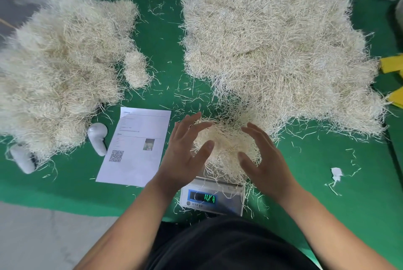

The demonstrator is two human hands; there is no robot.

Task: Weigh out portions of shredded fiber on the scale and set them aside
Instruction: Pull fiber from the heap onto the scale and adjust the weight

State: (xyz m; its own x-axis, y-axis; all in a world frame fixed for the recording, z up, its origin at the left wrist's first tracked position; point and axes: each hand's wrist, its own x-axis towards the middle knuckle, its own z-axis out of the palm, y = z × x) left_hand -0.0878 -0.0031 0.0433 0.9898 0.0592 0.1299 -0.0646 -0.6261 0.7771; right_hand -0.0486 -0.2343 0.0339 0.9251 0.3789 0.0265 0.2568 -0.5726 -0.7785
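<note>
A small digital scale (212,197) stands at the near edge of the green mat, its green display lit. On its pan lies a rounded portion of pale shredded fiber (226,147). My left hand (185,151) and my right hand (261,160) flank this portion, fingers spread and relaxed, palms facing it; whether they touch it I cannot tell. A large heap of fiber (277,44) fills the right half of the mat. Another wide heap (58,68) covers the left side, with a small separate clump (136,70) beside it.
A printed sheet with a QR code (135,145) lies left of the scale. Two white stuffed shapes (98,137) (21,158) poke from under the left heap. Yellow pieces (392,66) sit at the right edge. A white scrap (336,173) and loose strands litter the green mat (327,193).
</note>
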